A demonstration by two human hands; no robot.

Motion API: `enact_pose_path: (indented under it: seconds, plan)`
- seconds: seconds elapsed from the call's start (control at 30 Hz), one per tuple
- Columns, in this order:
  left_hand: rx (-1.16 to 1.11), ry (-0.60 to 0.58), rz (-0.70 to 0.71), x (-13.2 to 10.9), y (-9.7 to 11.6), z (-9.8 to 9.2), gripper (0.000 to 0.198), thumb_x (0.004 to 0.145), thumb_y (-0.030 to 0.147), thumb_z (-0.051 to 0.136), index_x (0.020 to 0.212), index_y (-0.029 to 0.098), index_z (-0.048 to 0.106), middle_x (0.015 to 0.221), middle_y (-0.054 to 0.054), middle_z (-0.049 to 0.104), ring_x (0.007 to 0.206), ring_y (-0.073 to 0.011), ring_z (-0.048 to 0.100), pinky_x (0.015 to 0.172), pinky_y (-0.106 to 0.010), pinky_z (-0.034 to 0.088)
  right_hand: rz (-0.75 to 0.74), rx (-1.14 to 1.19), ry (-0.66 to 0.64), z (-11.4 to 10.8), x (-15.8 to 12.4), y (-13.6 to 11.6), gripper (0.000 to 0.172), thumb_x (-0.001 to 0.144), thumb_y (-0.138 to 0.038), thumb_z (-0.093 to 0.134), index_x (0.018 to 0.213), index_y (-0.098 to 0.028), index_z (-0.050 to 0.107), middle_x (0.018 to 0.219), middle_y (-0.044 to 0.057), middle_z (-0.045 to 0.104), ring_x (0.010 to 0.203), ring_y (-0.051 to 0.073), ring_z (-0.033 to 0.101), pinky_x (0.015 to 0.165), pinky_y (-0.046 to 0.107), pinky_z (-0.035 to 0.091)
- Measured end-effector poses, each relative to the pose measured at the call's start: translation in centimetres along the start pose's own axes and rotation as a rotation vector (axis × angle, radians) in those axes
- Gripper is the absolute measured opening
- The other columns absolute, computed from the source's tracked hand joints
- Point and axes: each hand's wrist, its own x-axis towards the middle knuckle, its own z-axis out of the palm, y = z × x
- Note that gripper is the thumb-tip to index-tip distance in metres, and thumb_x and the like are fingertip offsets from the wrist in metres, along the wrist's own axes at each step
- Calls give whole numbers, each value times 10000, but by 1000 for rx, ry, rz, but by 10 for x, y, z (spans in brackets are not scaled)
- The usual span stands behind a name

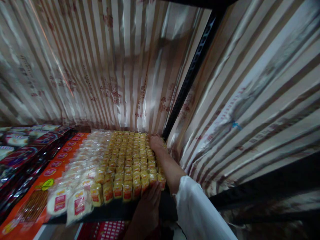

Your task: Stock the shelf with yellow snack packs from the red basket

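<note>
Rows of small yellow packets (130, 160) with red labels fill the middle of a shelf. My right hand (156, 142) reaches along the right side of the rows to the back of the shelf, by the striped plastic sheet. Its fingers are tucked down behind the last packets and hidden. The white sleeve (197, 213) of that arm comes in from the lower right. My left hand (149, 203) is at the shelf's front edge. Its fingers are stretched up flat against the front row of yellow packets, and it holds nothing.
White packets (75, 186) with red labels lie left of the yellow ones. Further left are an orange carton (52, 166) and dark boxes (17, 150). A black shelf post (190, 76) stands at the back right. Striped plastic sheeting (250, 100) hangs behind and to the right.
</note>
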Motion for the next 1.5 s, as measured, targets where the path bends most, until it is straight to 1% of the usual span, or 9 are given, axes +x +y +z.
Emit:
enact_pose_path:
  seconds: [0.17, 0.4, 0.63, 0.77, 0.9, 1.03, 1.23, 1.33, 1.5]
  plan:
    - [-7, -7, 0, 0, 1, -1, 703, 762, 40, 335, 1427, 130, 125, 1496, -15, 127, 1378, -188, 76, 1097, -327, 244, -40, 8, 1, 4, -2, 4, 306, 839, -122, 435, 1010, -182, 681, 1010, 98, 686, 987, 166, 603, 960, 267, 338]
    - [17, 6, 17, -2, 0, 6, 704, 756, 48, 347, 1424, 121, 139, 1495, -21, 130, 1378, -192, 80, 1094, -321, 255, -82, 70, 95, 7, -11, 10, 288, 861, -178, 434, 1044, -217, 653, 1074, 36, 668, 999, 126, 581, 1006, 237, 263]
    - [2, -34, -11, 0, 1, 6, 758, 709, 27, 359, 1425, 106, 126, 1496, -40, 118, 1376, -207, 74, 1094, -336, 262, -17, 100, 131, 15, 1, 7, 275, 850, -186, 444, 991, -193, 680, 1026, 86, 683, 970, 177, 597, 910, 262, 358]
    - [-1, -22, -16, 0, 2, 4, 766, 706, 24, 357, 1426, 102, 110, 1494, -47, 114, 1376, -204, 75, 1097, -340, 254, -26, 131, 155, 14, -2, 10, 290, 863, -190, 428, 1010, -200, 678, 1005, 84, 690, 950, 170, 610, 945, 272, 336]
    - [3, 8, -11, 0, 1, 2, 735, 729, 36, 349, 1424, 98, 120, 1494, -54, 123, 1376, -203, 81, 1097, -334, 248, -33, 168, 206, 6, -13, 12, 355, 875, -157, 389, 1147, -230, 606, 1142, 40, 639, 1052, 144, 564, 997, 259, 295]
    - [-16, 19, 1, 0, 0, 0, 732, 721, 28, 341, 1420, 80, 130, 1493, -70, 156, 1374, -211, 93, 1085, -345, 274, 18, 314, 365, 3, -48, 8, 325, 861, -192, 408, 1097, -167, 631, 1077, 68, 661, 1005, 175, 574, 925, 272, 385]
    - [-91, -10, 11, 2, -1, -5, 659, 786, 75, 347, 1416, 70, 151, 1457, -109, 274, 1367, -209, 145, 1062, -353, 318, -40, 556, 599, 13, -147, 11, 284, 860, -251, 418, 980, -165, 661, 977, 76, 673, 945, 191, 582, 895, 337, 425]
    - [-71, -4, 20, 1, -1, -6, 618, 824, 117, 354, 1411, 67, 166, 1457, -116, 268, 1367, -203, 149, 1044, -338, 338, -35, 605, 654, 26, -198, 20, 276, 876, -267, 408, 942, -164, 655, 929, 82, 666, 909, 184, 589, 864, 338, 453]
    - [23, 71, 82, -1, -1, -8, 515, 881, 159, 319, 1379, 44, 253, 1439, -143, 296, 1361, -212, 170, 1043, -336, 337, -84, 642, 561, 61, -249, 34, 287, 887, -264, 393, 1004, -181, 641, 995, 93, 646, 967, 181, 589, 883, 335, 471]
